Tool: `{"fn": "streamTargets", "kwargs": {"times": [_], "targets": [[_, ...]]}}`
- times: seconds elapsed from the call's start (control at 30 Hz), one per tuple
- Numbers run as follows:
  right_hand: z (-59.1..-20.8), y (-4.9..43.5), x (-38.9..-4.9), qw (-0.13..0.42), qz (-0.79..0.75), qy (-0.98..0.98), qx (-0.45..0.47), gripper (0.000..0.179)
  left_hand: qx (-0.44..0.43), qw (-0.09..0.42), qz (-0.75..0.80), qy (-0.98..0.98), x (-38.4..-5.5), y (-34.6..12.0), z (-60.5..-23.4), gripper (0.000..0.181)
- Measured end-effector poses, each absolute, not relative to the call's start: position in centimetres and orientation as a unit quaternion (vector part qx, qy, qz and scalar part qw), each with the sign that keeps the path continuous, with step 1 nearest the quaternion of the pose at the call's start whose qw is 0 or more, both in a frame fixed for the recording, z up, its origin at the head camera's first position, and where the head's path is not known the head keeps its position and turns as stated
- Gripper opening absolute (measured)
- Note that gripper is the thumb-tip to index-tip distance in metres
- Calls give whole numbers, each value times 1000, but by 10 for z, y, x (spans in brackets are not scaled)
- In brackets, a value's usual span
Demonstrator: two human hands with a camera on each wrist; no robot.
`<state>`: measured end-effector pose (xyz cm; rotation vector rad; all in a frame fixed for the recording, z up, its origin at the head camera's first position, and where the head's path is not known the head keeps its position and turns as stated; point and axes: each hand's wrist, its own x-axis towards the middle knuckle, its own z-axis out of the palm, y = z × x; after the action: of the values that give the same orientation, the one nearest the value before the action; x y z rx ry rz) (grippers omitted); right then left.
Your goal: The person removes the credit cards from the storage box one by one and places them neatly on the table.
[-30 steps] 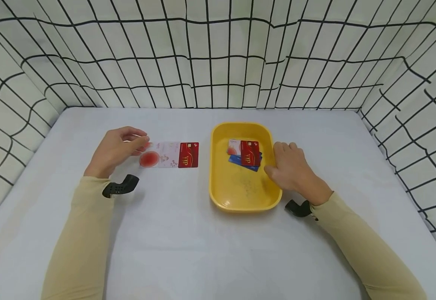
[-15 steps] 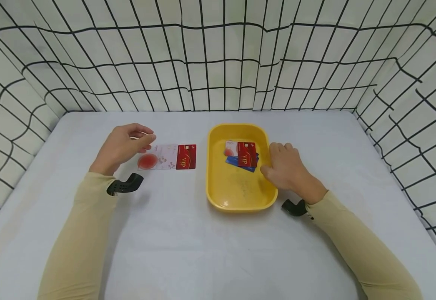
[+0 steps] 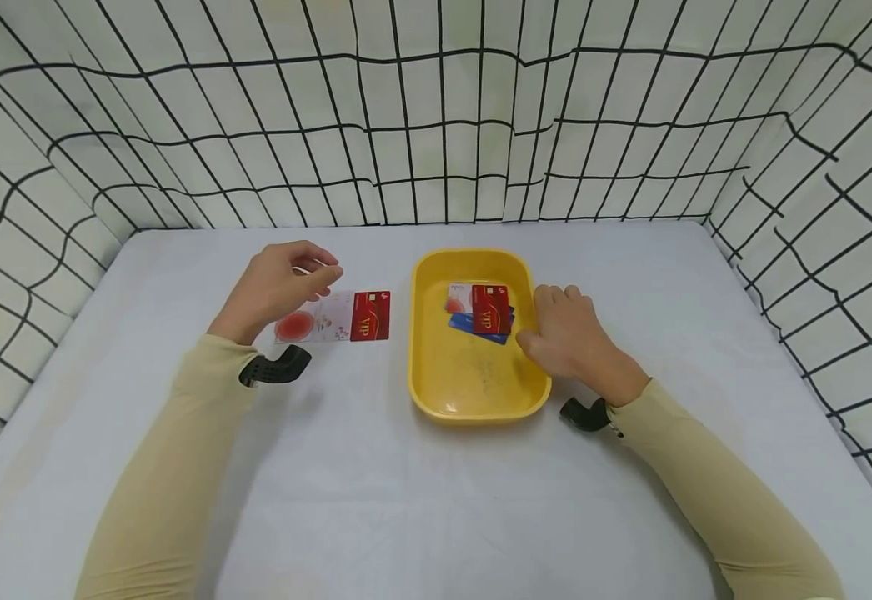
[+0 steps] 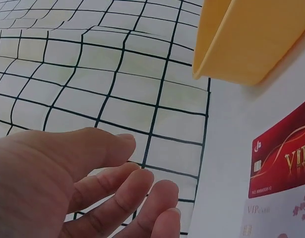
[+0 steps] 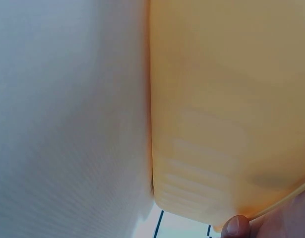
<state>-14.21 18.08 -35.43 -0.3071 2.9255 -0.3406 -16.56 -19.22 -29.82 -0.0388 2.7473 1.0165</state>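
My left hand hovers over the left side of the table with its fingers loosely bent and nothing between them. Just beneath it lie pale pink-and-white card pieces with a red disc printed at the left end; whether this is one card or more I cannot tell. A red VIP card adjoins them on the right. On the yellow tray's right side, my right hand grips the rim, thumb inside. In the tray rest a red VIP card, a partly covered pale card and blue card material underneath.
A white cloth covers the table. White walls with a black wavy grid enclose its back and sides. Each wrist carries a black camera mount.
My left hand has risen off the pale card's left end and moved right, without a card. The right hand stays on the tray rim. The head view has shifted slightly.
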Motion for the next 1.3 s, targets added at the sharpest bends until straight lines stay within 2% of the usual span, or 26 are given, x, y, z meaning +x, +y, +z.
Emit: {"fn": "streamTargets", "kwargs": {"times": [0.33, 0.77, 1.3], "targets": [[-355, 180, -142, 88, -114, 985, -100, 49, 34, 89, 348, 933, -168, -169, -287, 36], [-356, 181, -143, 87, -117, 984, -100, 53, 54, 90, 347, 932, -171, -139, -273, 35], [-356, 182, -144, 88, -119, 984, -104, 51, 84, 83, 380, 918, -180, -99, -265, 26]]}}
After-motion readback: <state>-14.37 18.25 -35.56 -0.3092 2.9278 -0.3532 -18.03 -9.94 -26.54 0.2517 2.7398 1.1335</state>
